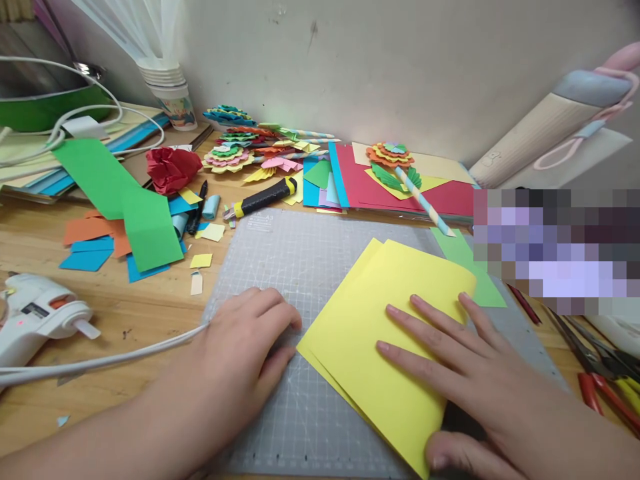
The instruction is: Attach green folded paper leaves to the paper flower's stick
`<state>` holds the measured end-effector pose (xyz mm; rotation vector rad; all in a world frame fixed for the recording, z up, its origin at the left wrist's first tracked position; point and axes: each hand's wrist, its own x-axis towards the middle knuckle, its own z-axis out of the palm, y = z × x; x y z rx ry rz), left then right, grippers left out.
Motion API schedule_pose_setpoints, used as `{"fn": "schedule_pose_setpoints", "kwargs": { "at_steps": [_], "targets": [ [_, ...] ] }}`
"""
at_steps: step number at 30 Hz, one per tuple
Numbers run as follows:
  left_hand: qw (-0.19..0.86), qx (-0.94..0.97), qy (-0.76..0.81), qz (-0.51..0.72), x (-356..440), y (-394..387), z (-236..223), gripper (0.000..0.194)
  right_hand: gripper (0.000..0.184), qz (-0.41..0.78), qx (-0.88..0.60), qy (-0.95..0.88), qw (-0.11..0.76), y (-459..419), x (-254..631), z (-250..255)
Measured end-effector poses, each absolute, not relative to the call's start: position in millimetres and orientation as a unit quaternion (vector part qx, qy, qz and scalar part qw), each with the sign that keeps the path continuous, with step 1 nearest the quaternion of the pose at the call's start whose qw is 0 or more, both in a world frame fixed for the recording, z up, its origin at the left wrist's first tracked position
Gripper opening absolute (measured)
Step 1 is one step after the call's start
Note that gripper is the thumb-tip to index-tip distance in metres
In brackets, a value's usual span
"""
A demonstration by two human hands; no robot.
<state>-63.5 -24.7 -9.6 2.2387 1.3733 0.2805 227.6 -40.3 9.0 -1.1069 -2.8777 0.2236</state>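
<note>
A sheet of yellow paper point(365, 320) lies folded over at an angle on the grey cutting mat point(280, 267). Its layers are slightly offset along the left edges, and the fold at the right bulges softly. My right hand point(465, 360) rests on the paper with its fingers spread, the thumb by the lower corner. At the paper's left corner my left hand point(250, 340) is on the mat, fingers loosely curled and thumb apart from them. Nothing shows between them.
A white glue gun point(40, 320) and its cable point(140, 353) lie left. Behind are green paper strips point(150, 227), a utility knife point(263, 200), paper flowers point(230, 157) and stacked coloured paper point(350, 180). Scissors point(590, 353) lie right; a wall rises behind.
</note>
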Motion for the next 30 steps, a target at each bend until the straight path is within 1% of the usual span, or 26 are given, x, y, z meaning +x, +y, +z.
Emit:
{"fn": "schedule_pose_setpoints", "kwargs": {
  "at_steps": [3, 6, 9, 13, 17, 20, 22, 27, 30],
  "targets": [
    [0.244, 0.836, 0.48, 0.098, -60, -27, -4, 0.016, 0.068, 0.09, -0.369, -0.925, 0.025, -40, 226, 7],
    [0.226, 0.843, 0.48, 0.088, -59, -28, -2, 0.019, 0.068, 0.113, -0.377, -0.919, -0.015, -40, 226, 7],
    [0.212, 0.843, 0.489, 0.071, -61, -28, -3, 0.018, 0.069, 0.138, -0.387, -0.91, -0.057, -41, 228, 11],
    [0.184, 0.848, 0.494, 0.057, -63, -26, -2, 0.016, 0.071, 0.156, -0.389, -0.905, -0.066, -42, 228, 12],
    [0.129, 0.874, 0.468, 0.026, -67, -27, 6, 0.019, 0.071, 0.164, -0.392, -0.903, -0.067, -41, 228, 10],
    [0.053, 0.866, 0.497, 0.011, -70, -29, 13, 0.022, 0.071, 0.168, -0.393, -0.901, -0.071, -40, 227, 9],
    [0.034, 0.858, 0.513, 0.018, -71, -30, 15, 0.023, 0.071, 0.169, -0.392, -0.901, -0.072, -40, 227, 10],
    [0.13, 0.883, 0.452, 0.01, -66, -31, 19, 0.018, 0.072, 0.161, -0.389, -0.904, -0.076, -40, 226, 9],
    [0.154, 0.889, 0.431, 0.01, -63, -34, 21, 0.016, 0.072, 0.157, -0.388, -0.905, -0.075, -40, 226, 9]
  ]
}}
